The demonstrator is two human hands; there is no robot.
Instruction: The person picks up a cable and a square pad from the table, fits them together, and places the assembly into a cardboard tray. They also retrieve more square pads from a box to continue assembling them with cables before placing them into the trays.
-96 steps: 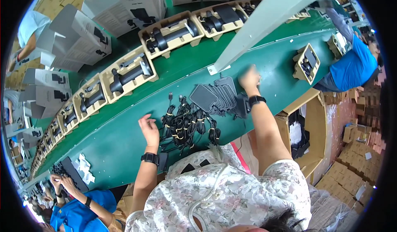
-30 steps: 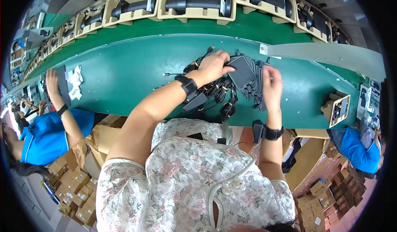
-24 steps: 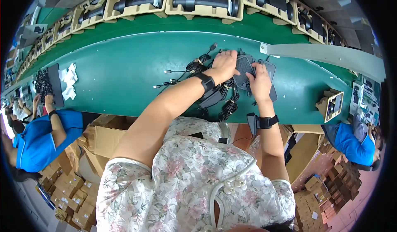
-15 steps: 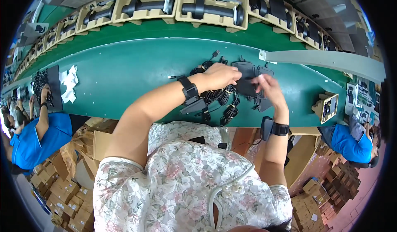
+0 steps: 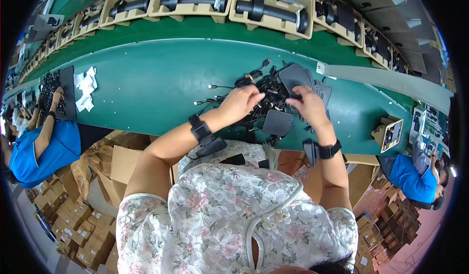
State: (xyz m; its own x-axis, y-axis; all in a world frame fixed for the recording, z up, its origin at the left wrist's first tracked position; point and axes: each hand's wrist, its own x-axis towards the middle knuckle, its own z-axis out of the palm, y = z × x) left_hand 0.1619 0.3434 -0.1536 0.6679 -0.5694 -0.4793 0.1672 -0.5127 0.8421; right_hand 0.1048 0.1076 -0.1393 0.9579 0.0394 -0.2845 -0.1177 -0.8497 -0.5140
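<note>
My left hand (image 5: 239, 104) is closed, thumb and fingertips together, over the left side of a heap of bundled black cables (image 5: 266, 86). Whatever it pinches is too small to make out. At the heap's right, my right hand (image 5: 310, 107) grips the lower edge of a black flat rounded pad (image 5: 294, 76) between thumb and fingers. Beneath and to the right of that pad lie more dark flat pads (image 5: 323, 91), overlapping. Another black square pad (image 5: 277, 122) rests on the cables near the bench's front edge. Loose cable plugs (image 5: 213, 86) stick out leftward.
Beige trays (image 5: 271, 10) with black tubular parts line the far side of the green bench (image 5: 161, 78). A grey metal bar (image 5: 386, 76) crosses at right, above a small tray (image 5: 389, 133). White scraps (image 5: 87, 88) lie left, near a co-worker in blue (image 5: 44, 152).
My left hand has moved left and down, away from the pads. One black pad now lies on the cables in front. My right hand has shifted slightly left, onto a pad's edge.
</note>
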